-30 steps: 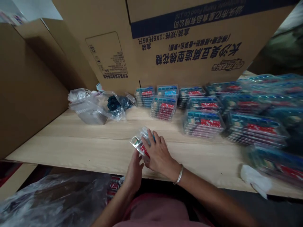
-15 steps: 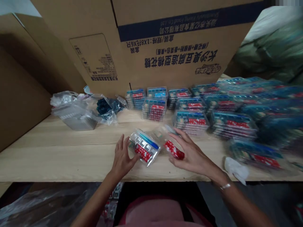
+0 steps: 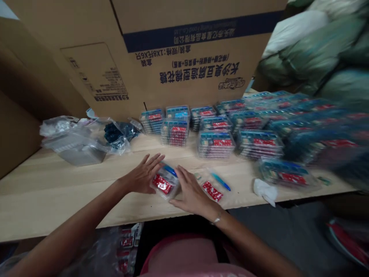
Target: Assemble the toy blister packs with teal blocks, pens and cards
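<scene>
Between my hands lies a clear plastic blister pack with a red card inside and a blue strip along its far edge. My left hand presses against its left side with the fingers spread. My right hand curves over its right side. Just right of that hand, a red printed packet and a blue pen-shaped stick lie loose on the wooden table. Neither hand touches them.
Several stacks of blister packs cover the table's back and right. A crumpled tissue lies near the front edge. At back left sit a plastic-wrapped tray and a bag of dark blue items. A large cardboard carton stands behind.
My right hand has let go of the red packet, which now lies on the table, and has moved onto the blister pack. My left hand has closed in from the other side. The view has swung right.
</scene>
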Available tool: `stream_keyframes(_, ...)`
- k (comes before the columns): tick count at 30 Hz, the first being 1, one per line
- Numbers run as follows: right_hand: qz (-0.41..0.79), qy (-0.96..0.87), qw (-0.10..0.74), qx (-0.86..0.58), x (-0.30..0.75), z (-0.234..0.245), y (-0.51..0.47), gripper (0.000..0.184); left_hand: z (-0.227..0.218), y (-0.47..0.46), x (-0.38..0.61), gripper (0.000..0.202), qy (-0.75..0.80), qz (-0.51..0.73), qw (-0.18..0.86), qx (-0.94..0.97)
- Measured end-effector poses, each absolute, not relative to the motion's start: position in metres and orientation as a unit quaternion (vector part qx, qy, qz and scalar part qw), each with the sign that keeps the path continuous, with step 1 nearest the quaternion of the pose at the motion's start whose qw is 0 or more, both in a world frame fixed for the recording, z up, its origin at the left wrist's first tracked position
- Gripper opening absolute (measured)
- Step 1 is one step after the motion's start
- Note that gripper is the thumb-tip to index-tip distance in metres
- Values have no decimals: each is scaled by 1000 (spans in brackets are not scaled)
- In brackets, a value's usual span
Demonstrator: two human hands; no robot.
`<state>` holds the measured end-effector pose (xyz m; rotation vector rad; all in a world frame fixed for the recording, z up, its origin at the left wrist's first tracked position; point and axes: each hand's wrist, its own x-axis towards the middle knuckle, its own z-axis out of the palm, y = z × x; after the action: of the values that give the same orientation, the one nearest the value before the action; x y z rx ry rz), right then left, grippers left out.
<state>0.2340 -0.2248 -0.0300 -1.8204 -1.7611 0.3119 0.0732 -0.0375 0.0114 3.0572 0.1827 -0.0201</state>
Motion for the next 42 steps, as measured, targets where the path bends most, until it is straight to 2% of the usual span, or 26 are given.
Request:
stream_keyframes(5,112,-639,349,-676,224,-47,-210,112,13,-35,82,97,37,4,-5,999)
stream_keyframes(10,91,-631,374,-673,229,-51,-210,119,9,-35,82,110,59,47,54,996)
stream_keyframes(15,57,-643,399,-651,236,-59,-203,113,6,-38,81,109,61,62,109,990)
stream_keyframes(18,49,-651,400,-644,241,-65,-201,116,13,-39,80,108,58,69,112,990)
stream_keyframes(21,58,-659,376,-649,246,-65,-204,116,29,-35,68,105,72,111,94,987)
stream_keyframes(25,75,-686,287,-664,248,-49,-207,94,36,-15,20,98,176,155,32,972)
stream_keyframes(30,73,-714,196,-668,236,-31,-192,100,-17,13,-68,93,382,70,-3,922)
stream_keyframes(33,72,-747,176,-637,231,-27,-177,101,-43,17,-95,90,429,8,9,903)
stream_keyframes(37,88,-762,207,-607,233,-18,-167,96,-37,-2,-73,91,380,61,3,923)
stream_keyframes(42,134,-746,274,-592,248,-5,-168,86,-31,-42,4,68,168,145,98,970)
